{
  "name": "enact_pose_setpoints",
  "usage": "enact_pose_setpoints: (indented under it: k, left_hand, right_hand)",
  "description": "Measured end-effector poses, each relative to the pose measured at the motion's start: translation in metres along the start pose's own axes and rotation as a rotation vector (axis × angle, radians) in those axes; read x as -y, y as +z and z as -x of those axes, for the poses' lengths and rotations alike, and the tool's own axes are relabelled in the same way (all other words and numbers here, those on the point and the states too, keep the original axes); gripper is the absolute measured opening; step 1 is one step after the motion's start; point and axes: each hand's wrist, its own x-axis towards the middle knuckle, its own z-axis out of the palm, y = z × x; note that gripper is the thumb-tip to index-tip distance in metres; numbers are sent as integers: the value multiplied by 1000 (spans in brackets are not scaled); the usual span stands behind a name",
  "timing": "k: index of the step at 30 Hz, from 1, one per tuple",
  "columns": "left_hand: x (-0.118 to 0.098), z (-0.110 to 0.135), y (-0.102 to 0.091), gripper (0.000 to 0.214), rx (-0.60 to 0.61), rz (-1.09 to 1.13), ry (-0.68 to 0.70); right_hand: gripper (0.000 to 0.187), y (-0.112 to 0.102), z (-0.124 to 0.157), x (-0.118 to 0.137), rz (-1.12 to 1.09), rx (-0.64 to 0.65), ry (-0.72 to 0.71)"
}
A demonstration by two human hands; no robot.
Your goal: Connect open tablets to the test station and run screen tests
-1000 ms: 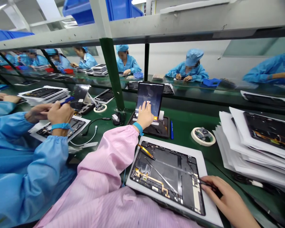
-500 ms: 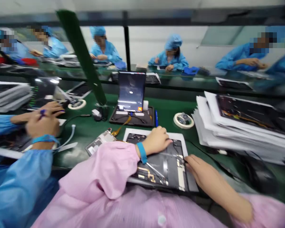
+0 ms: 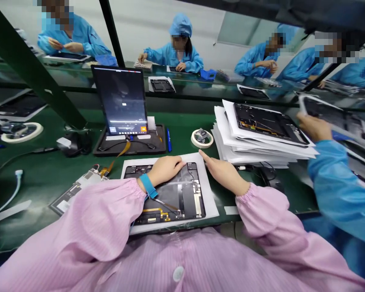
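An opened tablet body point(image 3: 170, 194), dark with circuit parts and gold flex cables showing, lies on a white sheet point(image 3: 211, 207) in front of me. My left hand point(image 3: 166, 171), with a blue wrist strap point(image 3: 148, 185), lies palm down over its far part; the fingers look loosely bent and are partly hidden. Beside the sheet's far right corner is my right hand point(image 3: 225, 173), fingers stretched out, holding nothing. Left of the tablet lies a loose grey panel point(image 3: 71, 192). An orange flex cable point(image 3: 121, 153) leads from it toward a lit screen point(image 3: 121, 101) standing in a black holder point(image 3: 127, 150).
Right of the screen are a blue pen point(image 3: 169, 140) and a tape roll point(image 3: 197, 142). A stack of white sheets with a tablet body point(image 3: 270, 123) on top stands at the right. A co-worker's hand point(image 3: 316, 126) holds another tablet body there. A green post point(image 3: 39, 73) slants at left.
The view has turned right. My right hand has moved from the tablet's right edge to the sheet's far right corner. My left hand stays over the tablet. A co-worker's arm has appeared at right.
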Motion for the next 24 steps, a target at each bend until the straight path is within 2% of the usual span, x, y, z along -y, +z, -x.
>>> enact_pose_setpoints:
  k: [4, 6, 9, 11, 13, 16, 19, 24]
  left_hand:
    - [1, -1, 0, 40, 12, -9, 0]
    - [1, -1, 0, 41, 17, -14, -2]
    - [1, -1, 0, 42, 27, -19, -6]
    - [2, 0, -1, 42, 30, -18, -9]
    - [2, 0, -1, 42, 28, -19, -10]
    - [2, 1, -1, 42, 25, -22, -4]
    - [1, 1, -2, 42, 27, -22, -5]
    - [1, 1, -2, 41, 22, -21, -6]
  right_hand:
    - [35, -24, 30, 8, -289, -358, -4]
    - [33, -32, 44, 18, -365, -412, -7]
    - [36, -32, 57, 32, -441, -317, -2]
    - [26, -27, 62, 39, -568, -244, 84]
    - [17, -22, 63, 44, -789, -171, 245]
    - [23, -14, 58, 47, -1237, -36, 420]
    - [28, -7, 52, 48, -1541, 115, 453]
    - [26, -5, 46, 45, -1629, 248, 454]
